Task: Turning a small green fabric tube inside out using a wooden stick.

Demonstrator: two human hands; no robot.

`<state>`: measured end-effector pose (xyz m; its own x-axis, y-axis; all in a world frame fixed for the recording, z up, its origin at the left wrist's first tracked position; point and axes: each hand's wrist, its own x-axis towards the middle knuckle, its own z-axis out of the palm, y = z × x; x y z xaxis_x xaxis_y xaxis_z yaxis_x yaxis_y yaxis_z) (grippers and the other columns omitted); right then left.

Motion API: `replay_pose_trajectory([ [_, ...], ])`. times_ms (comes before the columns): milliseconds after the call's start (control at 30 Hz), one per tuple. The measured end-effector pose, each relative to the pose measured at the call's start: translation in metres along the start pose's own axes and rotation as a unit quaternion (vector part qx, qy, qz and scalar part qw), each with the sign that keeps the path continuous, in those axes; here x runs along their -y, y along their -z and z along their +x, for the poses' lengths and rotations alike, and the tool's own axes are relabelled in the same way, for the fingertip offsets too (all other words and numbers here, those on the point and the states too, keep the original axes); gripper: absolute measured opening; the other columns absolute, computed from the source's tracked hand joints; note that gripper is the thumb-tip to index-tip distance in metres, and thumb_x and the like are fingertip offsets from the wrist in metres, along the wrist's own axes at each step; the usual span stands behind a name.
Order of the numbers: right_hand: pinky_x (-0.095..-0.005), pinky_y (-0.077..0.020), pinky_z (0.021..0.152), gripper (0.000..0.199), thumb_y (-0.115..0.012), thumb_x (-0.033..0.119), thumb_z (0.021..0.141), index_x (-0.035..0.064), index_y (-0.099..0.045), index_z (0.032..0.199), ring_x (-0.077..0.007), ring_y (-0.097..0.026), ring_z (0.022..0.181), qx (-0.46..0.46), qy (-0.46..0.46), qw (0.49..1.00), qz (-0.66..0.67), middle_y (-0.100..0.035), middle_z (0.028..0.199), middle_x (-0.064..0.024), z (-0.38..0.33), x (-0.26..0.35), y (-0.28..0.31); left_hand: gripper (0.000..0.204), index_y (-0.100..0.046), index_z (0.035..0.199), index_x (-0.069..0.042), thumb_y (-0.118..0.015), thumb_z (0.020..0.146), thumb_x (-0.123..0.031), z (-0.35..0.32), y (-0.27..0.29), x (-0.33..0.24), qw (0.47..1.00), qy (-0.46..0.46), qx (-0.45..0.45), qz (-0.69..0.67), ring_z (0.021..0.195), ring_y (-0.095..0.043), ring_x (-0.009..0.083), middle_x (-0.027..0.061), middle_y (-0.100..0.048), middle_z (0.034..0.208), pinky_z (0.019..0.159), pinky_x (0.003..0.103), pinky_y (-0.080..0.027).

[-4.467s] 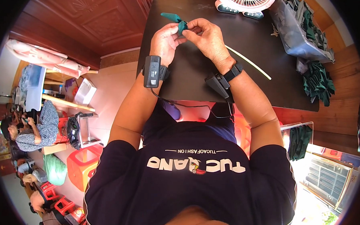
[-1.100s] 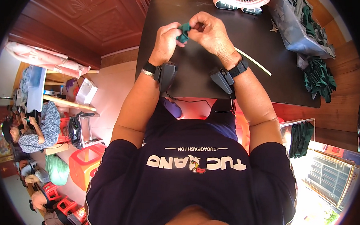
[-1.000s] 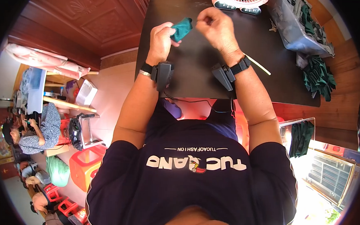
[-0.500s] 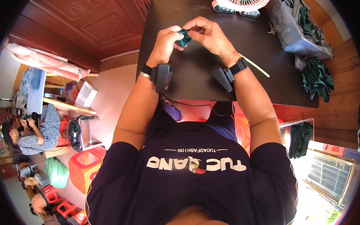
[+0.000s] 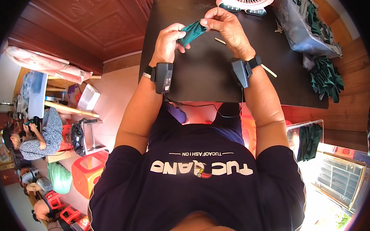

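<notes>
A dark green, shiny piece of fabric is stretched above the black table between my two hands. My left hand pinches its lower left end between thumb and fingers. At its upper right end, the thumb and fingertips of my right hand are closed on the edge. Partly behind my right wrist, a thin pale stick lies on the table.
A white fan stands at the table's far edge. At the far right are a clear bin of grey and green fabric and a green fabric pile. Dark green strips hang at right. A red stool stands left, near other people.
The fabric, bunched up small before, is now drawn out longer between my hands. My right hand has moved up and right, away from my left, uncovering more of the stick.
</notes>
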<state>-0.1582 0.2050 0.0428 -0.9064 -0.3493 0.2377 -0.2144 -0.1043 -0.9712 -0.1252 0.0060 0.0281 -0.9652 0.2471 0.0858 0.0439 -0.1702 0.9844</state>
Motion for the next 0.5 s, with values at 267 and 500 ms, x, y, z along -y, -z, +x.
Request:
replay_pose_trajectory([
  [267, -0.0246, -0.0460, 0.076, 0.024, -0.065, 0.015, 0.084, 0.0064, -0.058, 0.106, -0.0082, -0.057, 0.088, -0.001, -0.006, 0.998, -0.059, -0.062, 0.095, 0.0008, -0.001, -0.003, -0.011, 0.019, -0.056, 0.096, -0.004, -0.051, 0.082, -0.017, 0.003, 0.001, 0.003, 1.000, 0.030, -0.001, 0.010, 0.080, -0.064, 0.0208, 0.0098, -0.064, 0.090, 0.063, 0.029, -0.048],
  [500, -0.0234, -0.0480, 0.064, 0.006, -0.063, 0.011, 0.084, 0.0078, -0.063, 0.090, -0.0073, -0.058, 0.072, -0.128, 0.078, 0.988, 0.042, -0.063, 0.082, 0.0013, 0.003, 0.002, -0.003, 0.033, -0.054, 0.109, 0.001, -0.048, 0.085, -0.021, 0.001, -0.005, -0.001, 0.969, 0.184, 0.135, 0.091, 0.086, -0.064, 0.0256, 0.0154, -0.063, 0.096, 0.071, 0.035, -0.050],
])
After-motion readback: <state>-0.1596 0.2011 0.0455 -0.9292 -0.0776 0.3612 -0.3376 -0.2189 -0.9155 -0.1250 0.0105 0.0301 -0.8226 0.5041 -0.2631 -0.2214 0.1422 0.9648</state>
